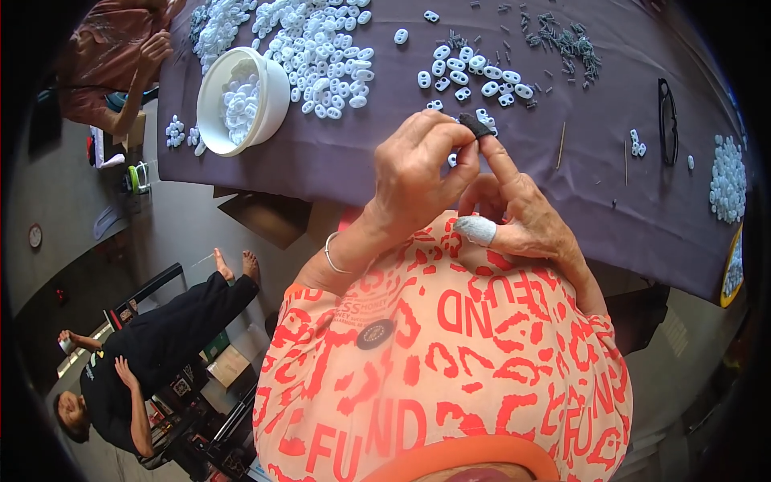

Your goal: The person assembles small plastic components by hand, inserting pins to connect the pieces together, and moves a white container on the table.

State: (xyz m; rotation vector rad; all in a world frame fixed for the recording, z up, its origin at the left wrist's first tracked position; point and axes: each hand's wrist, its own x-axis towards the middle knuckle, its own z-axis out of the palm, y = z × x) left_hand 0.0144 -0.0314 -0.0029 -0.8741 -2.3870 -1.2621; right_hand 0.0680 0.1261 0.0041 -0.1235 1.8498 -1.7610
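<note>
The dark finger cover point(479, 125) is sitting at one o'clock, over the right hand's point(530, 213) index fingertip; a white finger cover point(479, 230) is already wrapping that thumb. Whether the dark one is going on or coming off, I cannot tell. White beads point(309, 64) at eleven o'clock are lying loose on the bench point(321, 157). The left hand point(411, 167) is arching in, pinching the dark cover; the right is pointing its index toward eleven, thumb standing apart.
</note>
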